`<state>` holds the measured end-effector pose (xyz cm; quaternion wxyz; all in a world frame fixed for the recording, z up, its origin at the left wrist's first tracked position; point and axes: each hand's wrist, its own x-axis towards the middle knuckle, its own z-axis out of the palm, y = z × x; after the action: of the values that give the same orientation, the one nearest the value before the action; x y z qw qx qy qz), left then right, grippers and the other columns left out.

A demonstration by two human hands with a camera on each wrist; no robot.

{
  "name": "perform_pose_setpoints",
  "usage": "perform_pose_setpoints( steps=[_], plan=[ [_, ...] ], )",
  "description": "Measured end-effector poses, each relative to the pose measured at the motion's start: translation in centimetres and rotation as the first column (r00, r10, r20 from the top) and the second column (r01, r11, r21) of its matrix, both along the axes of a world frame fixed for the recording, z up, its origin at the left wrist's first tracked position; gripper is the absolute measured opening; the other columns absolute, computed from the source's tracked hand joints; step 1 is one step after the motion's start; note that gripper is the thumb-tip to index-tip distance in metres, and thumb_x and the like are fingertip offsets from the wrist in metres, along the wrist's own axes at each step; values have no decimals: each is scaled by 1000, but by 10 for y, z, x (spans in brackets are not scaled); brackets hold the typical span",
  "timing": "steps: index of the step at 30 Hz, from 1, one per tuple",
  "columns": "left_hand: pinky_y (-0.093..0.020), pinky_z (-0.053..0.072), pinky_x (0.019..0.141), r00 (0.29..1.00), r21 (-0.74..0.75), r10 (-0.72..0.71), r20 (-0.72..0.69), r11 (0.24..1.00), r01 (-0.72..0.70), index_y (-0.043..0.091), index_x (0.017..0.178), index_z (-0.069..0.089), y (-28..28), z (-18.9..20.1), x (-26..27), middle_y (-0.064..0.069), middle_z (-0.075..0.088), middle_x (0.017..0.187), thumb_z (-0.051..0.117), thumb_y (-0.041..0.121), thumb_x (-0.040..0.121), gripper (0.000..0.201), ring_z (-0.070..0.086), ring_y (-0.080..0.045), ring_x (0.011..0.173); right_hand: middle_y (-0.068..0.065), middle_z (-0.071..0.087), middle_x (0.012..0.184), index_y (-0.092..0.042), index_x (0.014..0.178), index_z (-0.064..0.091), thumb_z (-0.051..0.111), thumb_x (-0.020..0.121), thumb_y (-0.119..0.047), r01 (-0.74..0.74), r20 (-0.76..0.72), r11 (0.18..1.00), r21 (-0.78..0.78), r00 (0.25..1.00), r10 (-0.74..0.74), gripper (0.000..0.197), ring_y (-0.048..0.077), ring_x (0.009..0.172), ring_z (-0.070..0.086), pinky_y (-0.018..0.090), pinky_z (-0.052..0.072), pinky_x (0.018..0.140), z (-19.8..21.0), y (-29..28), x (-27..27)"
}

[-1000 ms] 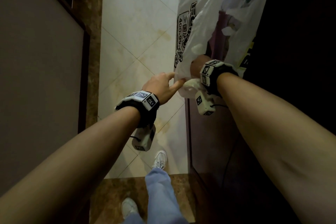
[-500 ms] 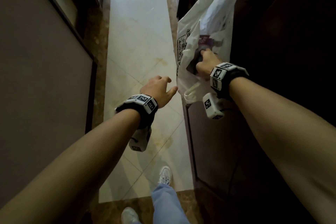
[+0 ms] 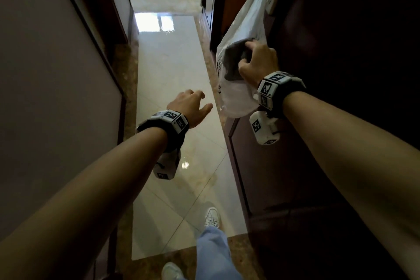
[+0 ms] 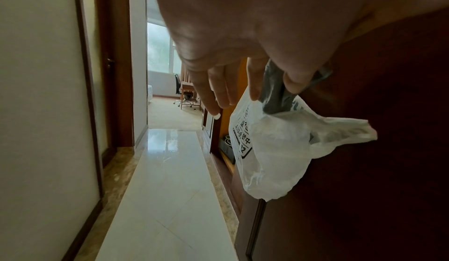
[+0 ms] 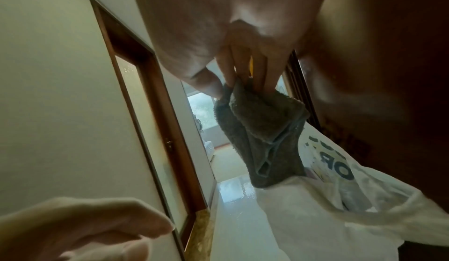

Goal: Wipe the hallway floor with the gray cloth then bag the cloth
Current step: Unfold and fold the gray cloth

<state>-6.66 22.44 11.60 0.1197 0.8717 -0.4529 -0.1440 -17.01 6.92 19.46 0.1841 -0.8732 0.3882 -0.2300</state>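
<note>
The right hand [image 3: 258, 63] is seen at the mouth of the white plastic bag [image 3: 241, 29], its fingers [image 5: 263, 77] and thumb pinched on the upper edge of the gray cloth [image 5: 264, 140]. The cloth is gripped by that edge, so that it hangs down in a loose bunch; this hold is judged to suit feeding it downward into the bag. In the right wrist view the lower end of the cloth is already sunk behind the bag's rim, while the greater part is above it. In the head view a dark mass of cloth is made out through the thin plastic just beside the knuckles.

The left hand [image 3: 191, 107] is held apart from the bag, out over the floor [image 3: 172, 88], with its fingers spread and relaxed and nothing in them. The bag's mouth is thus not being held wide by it, and the bag is kept up only by its handle, which is looped over a fitting on the dark wooden door [image 3: 329, 120]. It is hung there, by judgement, so that one hand suffices for the bagging.

The cloth is seen as a thick, napped terry, dull gray, folded over on itself, with a lighter stitched hem showing along its edge. The pale tiles are glossy and reflect the window light. The bag bears black printing on its side.
</note>
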Motion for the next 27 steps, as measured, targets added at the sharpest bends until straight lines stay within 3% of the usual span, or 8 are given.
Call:
perform_pose_setpoints(
  steps=[6,9,11,13,17,20,23,27],
  plan=[
    [-45,50,91,999,-42,11,31,999,-9,22,137,47,45,21,-23,-6,54,132,48,55,94,54,53,-26,118,6,68,122,-12,129,63,58,94,-15,-142,67,985,-101,987,149,36,20,112,64,30,50,101,21,60,-30],
    [-44,54,84,1000,-110,22,2,994,-22,21,129,49,63,28,-26,-4,60,118,58,58,86,58,58,-24,104,3,71,115,-14,122,67,58,96,-18,-189,72,976,-109,978,198,28,16,103,67,31,53,96,29,82,-34],
    [-43,54,84,999,-143,42,-31,989,-46,19,130,46,75,33,-28,-5,59,117,67,54,82,63,58,-24,102,0,72,111,-18,120,68,59,96,-22,-222,39,970,-98,973,226,26,14,99,67,34,54,94,32,98,-34],
    [-41,52,86,997,-161,64,-35,985,-69,15,135,41,87,35,-29,-8,57,120,71,47,82,69,57,-26,104,0,72,110,-19,121,68,59,95,-25,-261,-1,960,-98,965,263,28,14,98,67,31,53,93,33,114,-34],
    [-44,47,96,996,-224,82,-39,971,-88,16,144,32,109,28,-31,-12,51,133,76,44,78,84,50,-29,119,0,72,110,-16,120,70,61,95,-27,-363,-89,930,-58,930,358,29,13,98,67,10,42,83,35,141,-33],
    [-50,41,105,986,-212,139,-97,965,-157,20,146,27,123,18,-26,-11,40,143,78,50,72,95,39,-31,131,1,74,106,-15,114,73,66,91,-29,-449,-133,889,95,879,458,28,12,93,68,17,51,83,34,156,-29],
    [-51,37,109,975,-121,176,-138,974,-192,17,136,45,144,11,-15,-14,37,148,66,47,76,71,33,-33,137,0,73,106,-13,113,73,70,88,-30,-490,-140,842,226,839,526,30,12,93,68,23,55,82,30,174,-20],
    [-44,45,99,980,-133,112,-166,982,-135,12,122,59,166,10,-7,-11,57,123,59,26,90,35,52,-31,116,-1,71,99,-10,111,73,72,88,-28,-466,-107,833,298,851,514,29,11,87,68,17,54,70,23,186,-11]
  ],
)
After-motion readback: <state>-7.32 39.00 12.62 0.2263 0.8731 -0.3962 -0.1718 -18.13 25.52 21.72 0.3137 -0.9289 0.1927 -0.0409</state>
